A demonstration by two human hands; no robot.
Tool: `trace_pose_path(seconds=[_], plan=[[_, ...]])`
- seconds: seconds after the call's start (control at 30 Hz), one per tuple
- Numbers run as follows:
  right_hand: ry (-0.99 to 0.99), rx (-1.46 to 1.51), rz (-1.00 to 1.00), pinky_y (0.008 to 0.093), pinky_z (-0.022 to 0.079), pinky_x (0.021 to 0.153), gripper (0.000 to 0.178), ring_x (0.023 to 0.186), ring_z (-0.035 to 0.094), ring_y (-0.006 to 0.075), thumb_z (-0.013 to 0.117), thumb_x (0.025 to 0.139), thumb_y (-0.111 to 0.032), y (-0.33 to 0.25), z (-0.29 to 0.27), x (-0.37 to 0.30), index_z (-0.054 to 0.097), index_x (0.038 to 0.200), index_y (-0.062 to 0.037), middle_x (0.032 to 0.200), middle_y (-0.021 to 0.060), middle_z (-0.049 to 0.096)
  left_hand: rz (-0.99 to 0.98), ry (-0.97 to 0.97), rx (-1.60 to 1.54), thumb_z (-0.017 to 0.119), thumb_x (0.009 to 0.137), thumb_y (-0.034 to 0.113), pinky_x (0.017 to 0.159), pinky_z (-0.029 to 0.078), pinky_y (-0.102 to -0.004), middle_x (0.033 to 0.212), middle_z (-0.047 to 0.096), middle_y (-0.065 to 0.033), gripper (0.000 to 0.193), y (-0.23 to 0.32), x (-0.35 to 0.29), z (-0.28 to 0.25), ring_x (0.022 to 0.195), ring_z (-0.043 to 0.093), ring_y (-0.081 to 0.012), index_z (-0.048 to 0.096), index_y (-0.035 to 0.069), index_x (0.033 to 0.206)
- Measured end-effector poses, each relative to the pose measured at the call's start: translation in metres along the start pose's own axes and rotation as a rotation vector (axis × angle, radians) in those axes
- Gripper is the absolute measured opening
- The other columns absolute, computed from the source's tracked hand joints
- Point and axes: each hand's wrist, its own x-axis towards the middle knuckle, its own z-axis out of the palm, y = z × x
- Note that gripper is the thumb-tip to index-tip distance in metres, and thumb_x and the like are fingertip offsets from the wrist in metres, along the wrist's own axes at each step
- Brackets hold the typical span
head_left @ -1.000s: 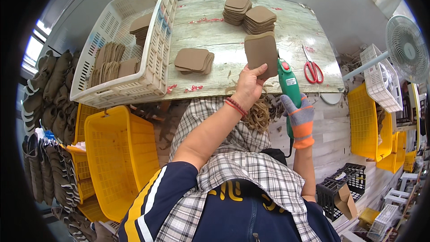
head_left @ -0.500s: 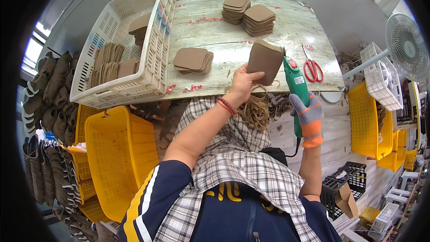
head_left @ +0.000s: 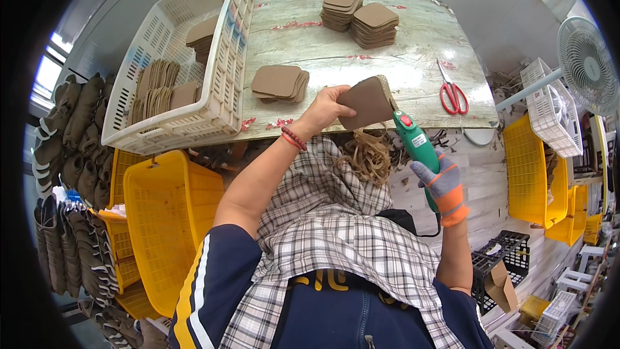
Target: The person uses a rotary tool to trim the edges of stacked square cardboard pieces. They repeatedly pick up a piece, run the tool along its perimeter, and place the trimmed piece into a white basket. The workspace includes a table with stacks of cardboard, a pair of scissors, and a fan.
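My bare left hand (head_left: pixel 327 111) grips a brown fabric piece (head_left: pixel 367 103) with rounded corners by its left side, thumb on top. A pale, rough edge shows along the piece's right side. My right hand (head_left: pixel 444 184), in a grey and orange glove, is wrapped round a green corded power tool (head_left: pixel 416 142) with a red switch. The tool's narrow tip is at the right edge of the brown piece; whether it touches cannot be made out. Below the piece, a tangle of thin tan strips (head_left: pixel 368 157) lies on the checked apron (head_left: pixel 323 181) over my lap.
On the table (head_left: pixel 310 39) stand a low brown stack (head_left: pixel 279 83), two taller stacks (head_left: pixel 374 25) and red-handled scissors (head_left: pixel 454 97). A white crate (head_left: pixel 219 68) holds more pieces at left. Yellow baskets (head_left: pixel 158 232) flank me, and a fan (head_left: pixel 584 58) stands at right.
The brown piece has turned and tilted, and my left hand has moved left with it. The power tool has come lower and left, leaning more, its tip still by the piece's edge.
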Motion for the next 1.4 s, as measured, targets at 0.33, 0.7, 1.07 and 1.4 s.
trace_pose_path(seconds=[0.33, 0.7, 1.07, 1.4], plan=[[0.021, 0.024, -0.005, 0.0247, 0.045, 0.05, 0.042, 0.054, 0.054, 0.0086, 0.076, 0.076, -0.03, 0.008, 0.015, 0.007, 0.06, 0.101, -0.0008, 0.069, 0.0044, 0.061, -0.233, -0.089, -0.079, 0.064, 0.07, -0.01, 0.079, 0.05, -0.0259, 0.098, 0.066, -0.0044, 0.042, -0.011, -0.015, 0.004, 0.086, 0.061, -0.011, 0.061, 0.0, 0.111], [-0.062, 0.152, 0.056, 0.0235, 0.043, 0.048, 0.037, 0.051, 0.053, 0.0081, 0.076, 0.076, -0.027, 0.001, 0.01, 0.009, 0.059, 0.095, -0.0001, 0.067, 0.0022, 0.059, -0.099, -0.15, 0.203, 0.066, 0.071, -0.007, 0.075, 0.047, -0.023, 0.094, 0.063, -0.0003, 0.034, -0.001, -0.012, -0.017, 0.083, 0.057, -0.0078, 0.06, 0.002, 0.104], [-0.124, 0.23, 0.078, 0.0238, 0.043, 0.048, 0.036, 0.051, 0.054, 0.0083, 0.077, 0.076, -0.025, 0.004, 0.011, 0.006, 0.058, 0.095, 0.0006, 0.067, 0.0031, 0.06, -0.089, 0.123, -0.309, 0.072, 0.077, 0.004, 0.071, 0.047, -0.0226, 0.082, 0.065, -0.0007, 0.014, 0.001, -0.019, -0.025, 0.075, 0.059, -0.0095, 0.065, 0.005, 0.089], [-0.11, 0.195, 0.093, 0.0231, 0.044, 0.049, 0.038, 0.052, 0.054, 0.0079, 0.077, 0.076, -0.025, 0.005, 0.015, 0.003, 0.058, 0.097, 0.001, 0.068, 0.003, 0.061, -0.035, 0.115, -0.297, 0.071, 0.077, 0.001, 0.07, 0.05, -0.0231, 0.084, 0.066, -0.0035, 0.014, -0.002, -0.019, -0.023, 0.075, 0.062, -0.0106, 0.066, 0.003, 0.09]])
